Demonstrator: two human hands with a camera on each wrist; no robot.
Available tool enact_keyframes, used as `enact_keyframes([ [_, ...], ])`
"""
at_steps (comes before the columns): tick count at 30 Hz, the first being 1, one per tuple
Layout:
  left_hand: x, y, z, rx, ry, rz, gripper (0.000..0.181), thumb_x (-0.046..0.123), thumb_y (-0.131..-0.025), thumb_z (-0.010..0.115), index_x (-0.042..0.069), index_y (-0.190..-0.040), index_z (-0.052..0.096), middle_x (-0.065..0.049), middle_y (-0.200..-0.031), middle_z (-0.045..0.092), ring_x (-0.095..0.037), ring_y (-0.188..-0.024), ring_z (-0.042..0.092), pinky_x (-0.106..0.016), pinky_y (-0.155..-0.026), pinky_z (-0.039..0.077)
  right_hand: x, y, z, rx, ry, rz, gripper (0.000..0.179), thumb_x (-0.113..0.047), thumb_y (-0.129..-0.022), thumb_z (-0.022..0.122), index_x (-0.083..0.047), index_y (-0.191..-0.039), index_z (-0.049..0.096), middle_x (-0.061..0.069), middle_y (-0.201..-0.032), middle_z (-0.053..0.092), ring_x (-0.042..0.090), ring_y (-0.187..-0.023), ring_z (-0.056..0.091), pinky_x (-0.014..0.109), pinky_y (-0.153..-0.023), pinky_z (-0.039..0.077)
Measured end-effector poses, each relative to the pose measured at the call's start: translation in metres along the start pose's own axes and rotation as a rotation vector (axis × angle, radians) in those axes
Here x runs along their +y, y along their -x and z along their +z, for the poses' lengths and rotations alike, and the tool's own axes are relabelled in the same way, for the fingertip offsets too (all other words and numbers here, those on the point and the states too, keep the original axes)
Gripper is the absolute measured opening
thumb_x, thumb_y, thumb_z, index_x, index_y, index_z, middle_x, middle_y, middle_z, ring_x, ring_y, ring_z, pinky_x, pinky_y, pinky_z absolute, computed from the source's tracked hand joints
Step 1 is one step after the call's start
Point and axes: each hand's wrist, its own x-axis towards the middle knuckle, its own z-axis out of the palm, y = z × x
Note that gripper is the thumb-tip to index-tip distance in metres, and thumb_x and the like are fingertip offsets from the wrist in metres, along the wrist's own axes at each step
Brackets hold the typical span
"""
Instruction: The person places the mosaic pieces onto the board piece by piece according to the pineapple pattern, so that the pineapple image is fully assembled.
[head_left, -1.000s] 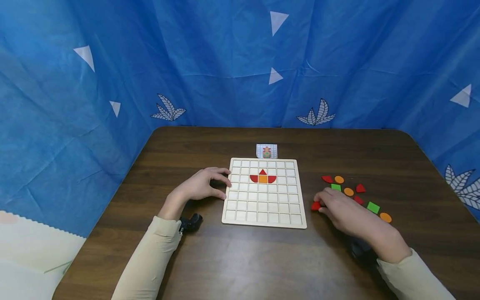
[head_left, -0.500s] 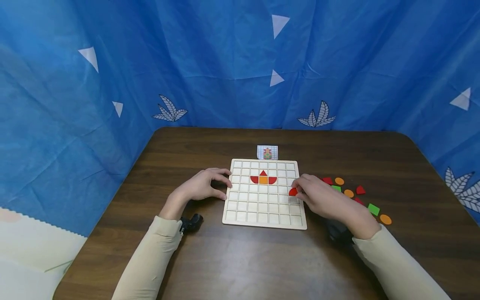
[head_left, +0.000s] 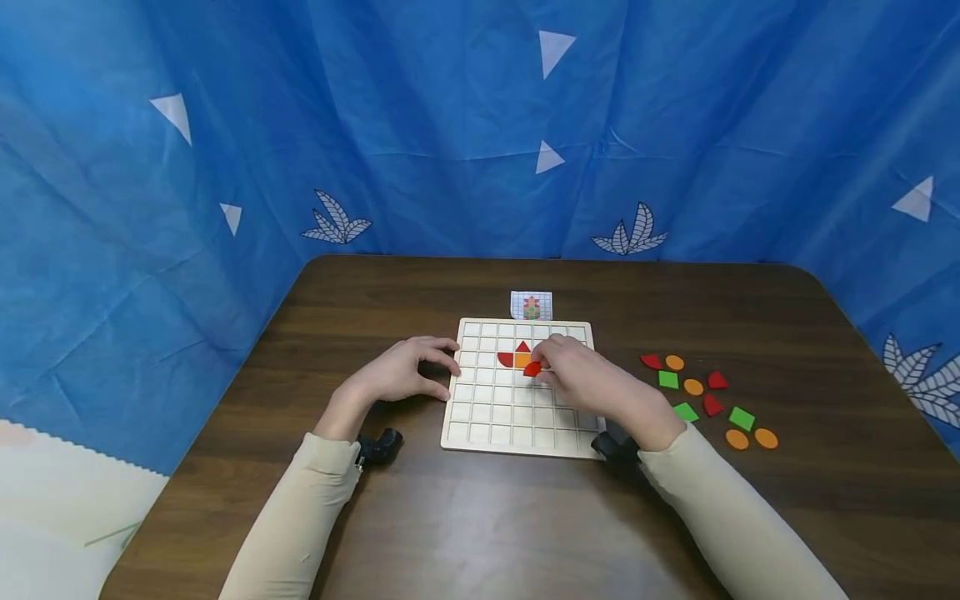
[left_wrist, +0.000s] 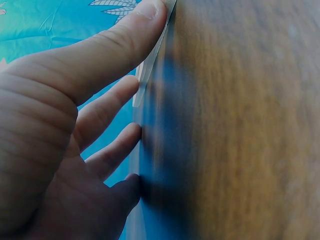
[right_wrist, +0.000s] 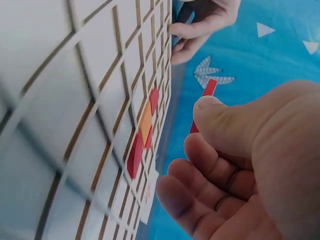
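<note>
A cream gridded board [head_left: 480, 414] lies on the table. Set in its cells are an orange square [head_left: 522, 361], a red triangle [head_left: 522, 347] and red quarter-circle tiles [head_left: 506, 359] on either side of the square; the right one shows in the right wrist view. My right hand [head_left: 588, 379] pinches another red quarter-circle tile [right_wrist: 211, 89] between thumb and forefinger, over the board and just below the orange square in the head view. At the board's left edge rests my left hand [head_left: 401, 371], thumb and fingertips touching the rim, fingers loosely extended.
A small printed card [head_left: 531, 305] lies behind the board. Loose tiles are scattered to the right: green squares [head_left: 742, 418], orange circles [head_left: 766, 439] and red pieces [head_left: 712, 405]. Black wrist cameras [head_left: 381, 447] sit under both wrists. A blue curtain [head_left: 450, 125] hangs behind the table.
My right hand has picked up a red quarter-circle tile from the loose pieces and carried it left over the board's middle. My left hand has stayed at the board's edge.
</note>
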Motion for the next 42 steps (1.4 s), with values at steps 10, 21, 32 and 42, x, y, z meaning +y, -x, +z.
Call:
enact_keyframes([
  [10, 0.000, 0.001, -0.001, -0.001, 0.003, 0.012, 0.031, 0.032, -0.083, 0.088, 0.030, -0.112, 0.078, 0.001, -0.154, 0.054, -0.028, -0.150, 0.038, -0.052, -0.122, 0.035, -0.016, -0.027, 0.014, -0.017, 0.016, -0.072, 0.026, -0.012, -0.096, 0.073, 0.000, -0.118, 0.066, 0.009, -0.106, 0.067, 0.022, -0.096, 0.060, 0.038, -0.091, 0.055],
  [21, 0.002, -0.001, -0.002, -0.010, -0.001, 0.005, 0.031, 0.033, -0.083, 0.088, 0.030, -0.112, 0.078, 0.001, -0.155, 0.053, -0.028, -0.151, 0.038, -0.052, -0.123, 0.034, -0.019, -0.038, 0.025, -0.042, 0.078, -0.051, 0.017, -0.015, -0.096, 0.074, -0.004, -0.107, 0.067, 0.004, -0.093, 0.063, 0.020, -0.086, 0.055, 0.033, -0.081, 0.051],
  [32, 0.002, 0.001, 0.000, -0.004, 0.002, 0.006, 0.032, 0.032, -0.083, 0.088, 0.029, -0.113, 0.079, 0.000, -0.154, 0.054, -0.029, -0.150, 0.039, -0.053, -0.122, 0.035, -0.022, -0.038, 0.030, -0.071, 0.063, 0.005, 0.015, -0.015, -0.096, 0.072, -0.004, -0.105, 0.066, 0.004, -0.092, 0.059, 0.020, -0.085, 0.053, 0.032, -0.078, 0.049],
  [42, 0.001, 0.000, 0.000, 0.003, -0.003, 0.009, 0.032, 0.032, -0.082, 0.088, 0.030, -0.113, 0.079, 0.001, -0.154, 0.054, -0.028, -0.150, 0.039, -0.052, -0.122, 0.035, -0.022, -0.037, 0.029, -0.044, 0.056, 0.003, 0.015, -0.012, -0.095, 0.073, -0.004, -0.105, 0.068, 0.005, -0.092, 0.063, 0.019, -0.084, 0.055, 0.031, -0.078, 0.050],
])
